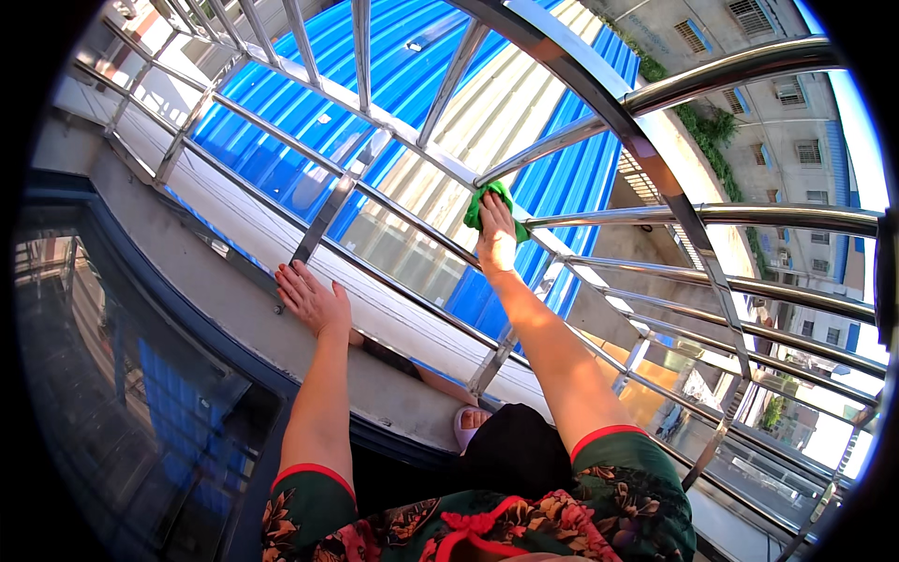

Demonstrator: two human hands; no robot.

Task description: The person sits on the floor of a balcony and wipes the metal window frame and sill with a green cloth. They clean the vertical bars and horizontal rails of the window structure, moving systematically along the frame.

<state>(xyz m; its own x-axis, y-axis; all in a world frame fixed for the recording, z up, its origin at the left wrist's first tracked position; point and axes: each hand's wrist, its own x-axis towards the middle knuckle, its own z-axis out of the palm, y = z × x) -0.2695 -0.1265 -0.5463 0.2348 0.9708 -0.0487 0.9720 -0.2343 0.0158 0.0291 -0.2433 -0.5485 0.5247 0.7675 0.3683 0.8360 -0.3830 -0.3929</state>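
My right hand (497, 239) is stretched out in front of me and presses a crumpled green cloth (475, 211) against a flat metal bar (449, 167) of the window cage. Near that spot several round steel tubes (555, 149) join the bar. My left hand (316, 301) lies flat, palm down, at the low metal rail (246, 265) along the ledge, its thumb apart from the fingers. It holds nothing. An upright metal post (324, 218) rises just beyond its fingertips. What lies beneath the left palm is hidden.
A concrete ledge (175, 232) runs along a dark-framed glass window (140, 393) on the left. My slippered foot (472, 421) stands on the ledge. Beyond the bars, blue corrugated roofing (295, 168) lies below. Curved steel tubes (772, 218) arch on the right, before a building (786, 147).
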